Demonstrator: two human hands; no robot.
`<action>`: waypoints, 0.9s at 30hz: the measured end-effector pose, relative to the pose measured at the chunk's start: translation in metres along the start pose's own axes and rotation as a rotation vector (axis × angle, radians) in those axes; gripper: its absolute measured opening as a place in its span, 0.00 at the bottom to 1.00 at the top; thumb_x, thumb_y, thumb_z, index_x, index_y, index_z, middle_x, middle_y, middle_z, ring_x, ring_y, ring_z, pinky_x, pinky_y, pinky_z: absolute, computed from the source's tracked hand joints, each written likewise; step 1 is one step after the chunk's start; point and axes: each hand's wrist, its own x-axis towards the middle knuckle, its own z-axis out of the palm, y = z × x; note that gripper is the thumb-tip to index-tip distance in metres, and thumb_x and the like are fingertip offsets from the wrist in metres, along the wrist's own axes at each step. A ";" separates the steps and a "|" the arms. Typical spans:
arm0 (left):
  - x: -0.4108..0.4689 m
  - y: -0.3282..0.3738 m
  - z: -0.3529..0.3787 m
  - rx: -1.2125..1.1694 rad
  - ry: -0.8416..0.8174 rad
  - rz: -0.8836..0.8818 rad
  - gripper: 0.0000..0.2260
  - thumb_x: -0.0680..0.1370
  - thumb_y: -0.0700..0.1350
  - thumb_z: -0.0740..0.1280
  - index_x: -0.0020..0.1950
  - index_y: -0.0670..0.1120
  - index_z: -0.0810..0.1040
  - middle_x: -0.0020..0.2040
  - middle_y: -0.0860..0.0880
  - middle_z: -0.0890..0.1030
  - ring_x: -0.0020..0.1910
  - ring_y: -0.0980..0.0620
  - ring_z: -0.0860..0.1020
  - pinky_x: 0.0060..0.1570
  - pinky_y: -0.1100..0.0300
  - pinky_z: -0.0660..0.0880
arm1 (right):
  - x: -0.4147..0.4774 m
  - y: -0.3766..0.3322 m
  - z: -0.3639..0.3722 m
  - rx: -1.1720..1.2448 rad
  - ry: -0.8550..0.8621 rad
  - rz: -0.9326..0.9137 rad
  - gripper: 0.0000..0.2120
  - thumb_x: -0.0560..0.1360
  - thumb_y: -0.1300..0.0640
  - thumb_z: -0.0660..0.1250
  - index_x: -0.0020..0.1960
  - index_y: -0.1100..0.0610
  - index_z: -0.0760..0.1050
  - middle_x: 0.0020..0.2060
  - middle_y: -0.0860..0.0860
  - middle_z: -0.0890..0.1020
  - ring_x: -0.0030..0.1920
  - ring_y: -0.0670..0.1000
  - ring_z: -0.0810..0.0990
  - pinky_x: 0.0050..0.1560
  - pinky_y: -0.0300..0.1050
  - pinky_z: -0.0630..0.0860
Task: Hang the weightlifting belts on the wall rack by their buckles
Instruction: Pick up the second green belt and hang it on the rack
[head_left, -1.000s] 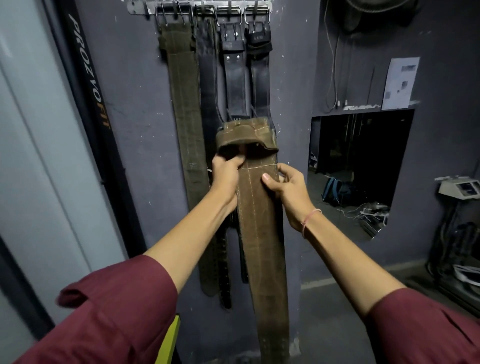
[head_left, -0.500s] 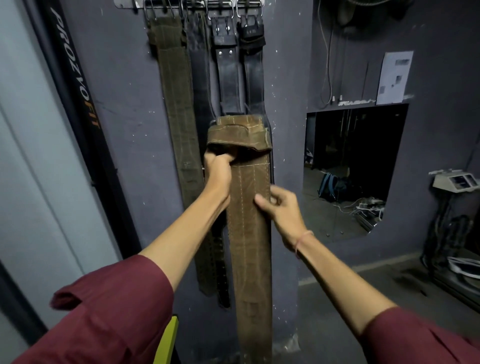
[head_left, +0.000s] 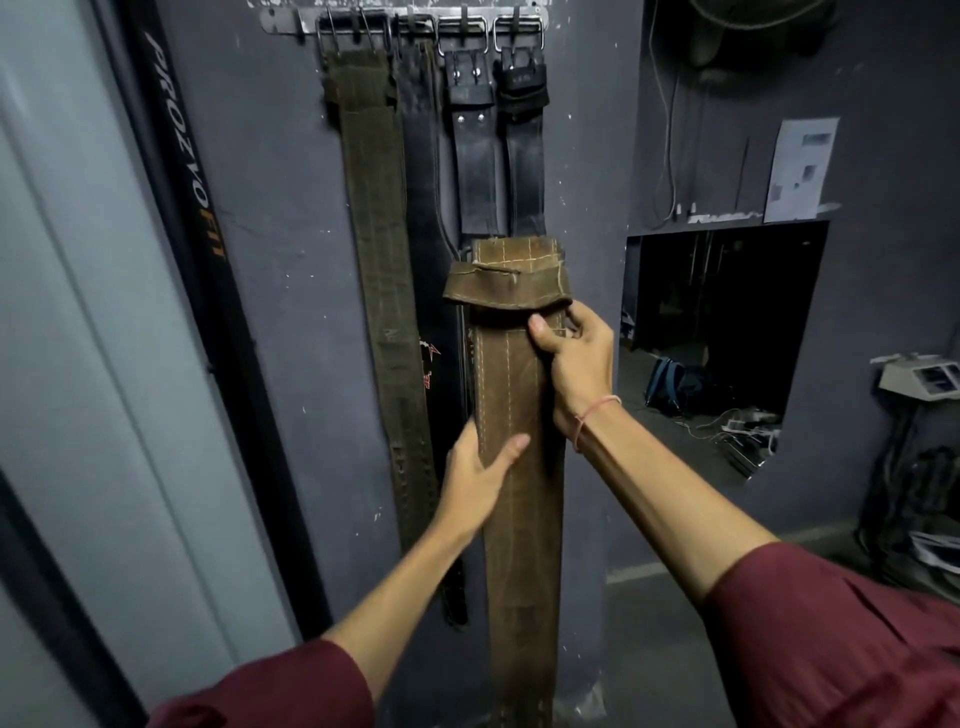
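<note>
A long brown leather belt (head_left: 522, 519) hangs upright in front of the wall, its top end folded over in a loop. My right hand (head_left: 574, 364) grips it just under that fold, thumb across the front. Lower down, my left hand (head_left: 475, 480) holds the belt's left edge, thumb on its face. Its buckle is hidden. High on the grey wall is the metal rack (head_left: 405, 18). From its hooks hang an olive belt (head_left: 384, 291) and three black belts (head_left: 475, 156) by their buckles.
A dark doorframe strip with lettering (head_left: 192, 208) runs down the left. To the right is a dark wall opening (head_left: 722, 332) with a paper sheet (head_left: 800, 169) above it. A grey device (head_left: 919, 376) and cables sit at the far right.
My hands swapped places: the right moved up to grip under the fold, the left let go there and dropped lower onto the belt's left edge. The view tilted up toward the rack.
</note>
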 end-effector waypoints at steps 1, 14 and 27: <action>-0.003 -0.004 -0.003 -0.026 -0.034 -0.029 0.14 0.78 0.42 0.70 0.63 0.49 0.76 0.59 0.52 0.83 0.60 0.53 0.81 0.62 0.59 0.77 | -0.001 0.002 0.000 -0.004 0.003 0.005 0.07 0.76 0.65 0.69 0.54 0.63 0.79 0.46 0.54 0.86 0.48 0.53 0.84 0.55 0.55 0.81; 0.075 0.111 -0.055 -0.448 -0.027 -0.078 0.18 0.82 0.53 0.55 0.58 0.44 0.80 0.50 0.44 0.84 0.51 0.48 0.81 0.57 0.52 0.76 | -0.012 0.007 0.017 -0.042 -0.107 -0.036 0.10 0.76 0.65 0.69 0.57 0.60 0.78 0.48 0.54 0.85 0.50 0.52 0.84 0.53 0.51 0.81; 0.110 0.098 -0.076 -0.220 0.240 -0.102 0.23 0.83 0.55 0.57 0.69 0.38 0.71 0.61 0.40 0.81 0.61 0.43 0.79 0.65 0.47 0.75 | -0.015 0.034 0.039 -0.063 -0.195 0.062 0.15 0.79 0.66 0.58 0.61 0.60 0.78 0.57 0.59 0.82 0.60 0.60 0.79 0.64 0.57 0.75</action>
